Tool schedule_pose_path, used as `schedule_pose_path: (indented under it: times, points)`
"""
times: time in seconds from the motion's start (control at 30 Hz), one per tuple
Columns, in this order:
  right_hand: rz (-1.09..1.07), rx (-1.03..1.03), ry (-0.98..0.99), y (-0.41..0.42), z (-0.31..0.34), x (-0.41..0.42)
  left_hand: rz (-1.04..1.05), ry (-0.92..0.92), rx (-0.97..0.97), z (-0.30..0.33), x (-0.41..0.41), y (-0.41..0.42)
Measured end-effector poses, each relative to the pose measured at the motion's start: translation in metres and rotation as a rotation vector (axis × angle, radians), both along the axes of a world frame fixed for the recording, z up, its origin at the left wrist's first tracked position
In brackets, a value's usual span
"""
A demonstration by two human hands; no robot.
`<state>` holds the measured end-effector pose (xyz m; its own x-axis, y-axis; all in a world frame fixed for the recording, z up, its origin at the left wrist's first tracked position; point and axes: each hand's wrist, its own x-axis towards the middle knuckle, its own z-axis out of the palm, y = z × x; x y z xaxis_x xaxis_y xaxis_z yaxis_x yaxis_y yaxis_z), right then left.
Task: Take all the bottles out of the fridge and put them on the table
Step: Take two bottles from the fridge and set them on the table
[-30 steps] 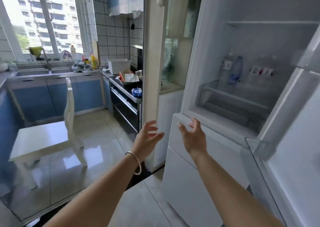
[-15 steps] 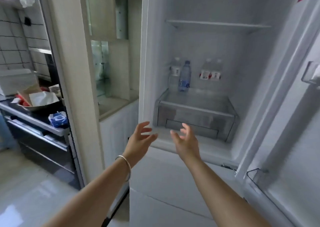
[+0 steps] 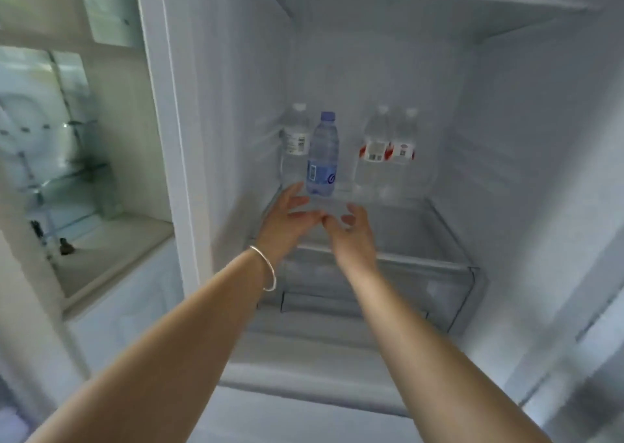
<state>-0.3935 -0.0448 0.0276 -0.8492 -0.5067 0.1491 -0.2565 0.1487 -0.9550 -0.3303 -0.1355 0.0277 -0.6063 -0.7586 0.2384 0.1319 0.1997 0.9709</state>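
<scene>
Half a second ago my hands hung short of the open white fridge; now both reach inside, over the clear plastic crisper drawer. My left hand and right hand are spread open, each grip empty, fingertips just below the small blue-capped, blue-labelled water bottle. It stands upright on the glass shelf, a clear white-labelled bottle just behind it to the left and two clear red-labelled bottles together to the right. None has reached the tabletop; I judge the blue one comes first.
</scene>
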Motion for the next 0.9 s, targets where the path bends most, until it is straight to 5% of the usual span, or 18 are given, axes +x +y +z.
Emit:
schedule_pose_path:
  times: [0.17, 0.47, 0.7, 0.9]
  points:
    - [0.058, -0.002, -0.035, -0.061, 0.021, -0.076, 0.167, 0.08, 0.082, 0.01, -0.083, -0.061]
    - [0.177, -0.01, 0.004, -0.147, 0.03, -0.163, 0.451, 0.251, -0.178, 0.008, -0.159, -0.128]
    - [0.354, 0.059, -0.053, -0.181, 0.025, -0.189, 0.502, 0.304, -0.068, -0.008, -0.184, -0.157]
    - [0.204, -0.107, 0.012, -0.197, 0.001, -0.198, 0.586, 0.227, -0.11, -0.007, -0.191, -0.158]
